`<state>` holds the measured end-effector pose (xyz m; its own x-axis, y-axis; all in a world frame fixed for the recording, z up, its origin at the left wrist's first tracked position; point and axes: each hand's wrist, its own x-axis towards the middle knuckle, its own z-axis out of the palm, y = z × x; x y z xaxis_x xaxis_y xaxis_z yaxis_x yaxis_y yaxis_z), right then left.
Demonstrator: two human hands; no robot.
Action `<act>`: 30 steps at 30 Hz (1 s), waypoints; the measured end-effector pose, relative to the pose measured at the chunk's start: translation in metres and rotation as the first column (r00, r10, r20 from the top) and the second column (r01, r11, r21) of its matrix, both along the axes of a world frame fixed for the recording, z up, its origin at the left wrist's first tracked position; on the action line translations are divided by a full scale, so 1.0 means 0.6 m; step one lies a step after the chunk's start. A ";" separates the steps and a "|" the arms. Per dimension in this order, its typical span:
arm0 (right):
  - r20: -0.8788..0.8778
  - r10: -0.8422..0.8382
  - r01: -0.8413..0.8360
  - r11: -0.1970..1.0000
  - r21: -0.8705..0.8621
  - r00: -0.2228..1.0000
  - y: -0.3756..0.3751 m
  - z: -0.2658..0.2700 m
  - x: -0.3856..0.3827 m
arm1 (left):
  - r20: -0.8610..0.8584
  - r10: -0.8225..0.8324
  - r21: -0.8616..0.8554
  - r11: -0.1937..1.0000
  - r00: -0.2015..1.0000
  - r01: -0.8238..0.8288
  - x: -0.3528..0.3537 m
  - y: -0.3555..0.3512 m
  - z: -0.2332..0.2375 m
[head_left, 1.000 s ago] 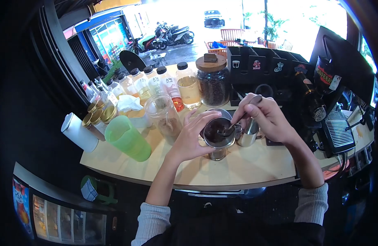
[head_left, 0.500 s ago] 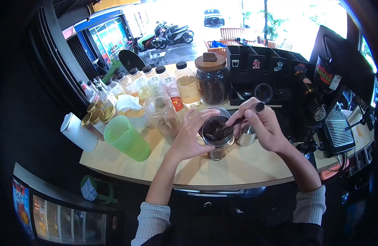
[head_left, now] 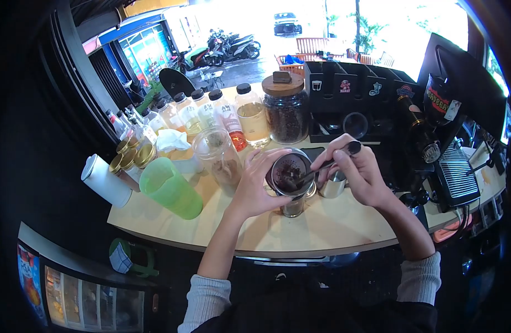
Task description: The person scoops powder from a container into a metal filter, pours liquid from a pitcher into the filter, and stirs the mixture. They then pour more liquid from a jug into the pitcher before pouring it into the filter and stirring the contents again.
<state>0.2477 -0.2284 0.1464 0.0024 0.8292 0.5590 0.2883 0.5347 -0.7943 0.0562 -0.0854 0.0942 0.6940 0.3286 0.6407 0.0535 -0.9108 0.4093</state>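
Left hand (head_left: pixel 252 187) steadies a cup (head_left: pixel 280 166) of dark contents while the right hand (head_left: pixel 360 176) holds a spoon (head_left: pixel 311 175) in it.

View from the person's head, looking down at a pale wooden desk (head_left: pixel 255 236). The cup is near the middle, tilted so its mouth faces the camera. The left hand is wrapped around its left side, thumb at the near edge; some fingers are hidden behind the wall. The right hand pinches the dark-ended spoon, whose lower end reaches inside and blends into the contents, so its tip is hard to make out. What the contents are cannot be told.

Directly below the cup in view is a small clear vessel (head_left: pixel 294 209), mostly covered; whether the two touch is unclear. Just to the right, a metal pitcher (head_left: pixel 332 188) is partly hidden by the right hand. Left of the hands are a clear jar (head_left: pixel 223 169), partly covered by the left hand, and a green jug (head_left: pixel 171 190). Behind are capped bottles (head_left: pixel 252 119) and a wooden-lidded jar (head_left: pixel 287 116), its dark filling indistinct.
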 end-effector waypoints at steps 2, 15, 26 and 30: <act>-0.003 -0.008 0.009 1.000 0.029 1.000 -0.005 -0.002 -0.001 | 0.007 0.027 0.004 1.000 1.000 -0.027 0.000 -0.001 -0.001; -0.183 -0.039 0.060 0.992 0.108 0.982 -0.007 -0.011 -0.003 | 0.013 0.068 -0.220 0.973 0.998 -0.063 0.014 0.000 -0.027; -0.084 -0.058 0.067 0.992 0.104 0.995 0.000 -0.018 -0.017 | 0.004 0.007 -0.374 0.928 1.000 -0.005 0.004 0.002 -0.039; 0.070 -0.110 0.103 0.989 0.104 0.991 0.002 -0.010 -0.021 | 0.213 -0.072 -0.203 0.972 0.974 0.116 -0.015 -0.002 0.004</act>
<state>0.2348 -0.2271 0.1405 0.0429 0.7665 0.6408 0.4046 0.5731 -0.7127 0.0473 -0.0868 0.0964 0.5909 0.4122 0.6935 -0.1321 -0.7985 0.5873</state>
